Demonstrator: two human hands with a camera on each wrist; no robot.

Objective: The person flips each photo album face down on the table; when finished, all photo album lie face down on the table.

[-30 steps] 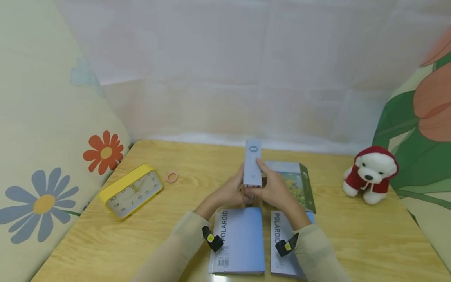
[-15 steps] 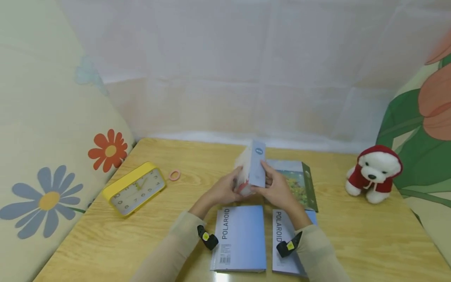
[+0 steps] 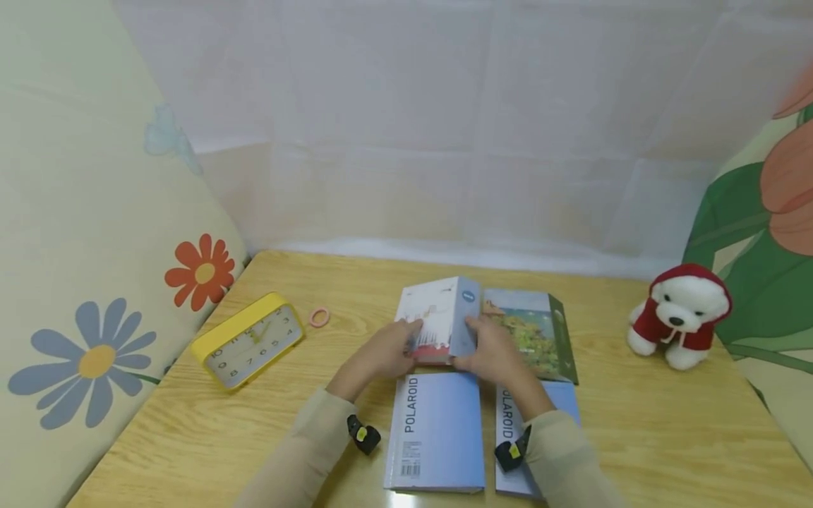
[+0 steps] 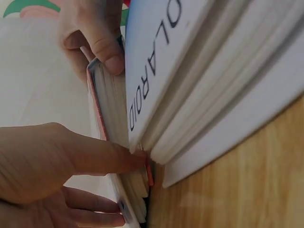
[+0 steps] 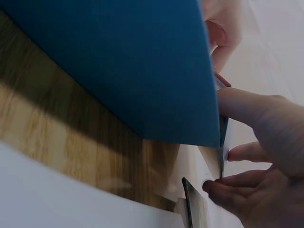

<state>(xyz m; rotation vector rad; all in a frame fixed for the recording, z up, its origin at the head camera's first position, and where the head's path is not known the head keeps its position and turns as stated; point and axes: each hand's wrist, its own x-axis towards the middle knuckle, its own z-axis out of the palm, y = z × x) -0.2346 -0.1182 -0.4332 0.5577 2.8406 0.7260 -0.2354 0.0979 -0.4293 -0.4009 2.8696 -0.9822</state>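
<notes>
Both hands grip a thick photo album with a white and red cover and a pale blue spine. It lies low over the table, just behind a blue-white POLAROID album. My left hand holds its left side, the thumb at the near page edge in the left wrist view. At the spine side, my right hand pinches the near corner. A second POLAROID album lies partly under the right forearm. Behind it rests an album with a landscape picture, partly covered by the right hand.
A yellow alarm clock and a small pink ring are on the left of the wooden table. To the right sits a white plush dog in a red hood. White cloth hangs behind the table.
The held album has been turned from spine-up to cover-up and lowered toward the table behind the left POLAROID album. Both hands have moved down with it and spread farther apart.
</notes>
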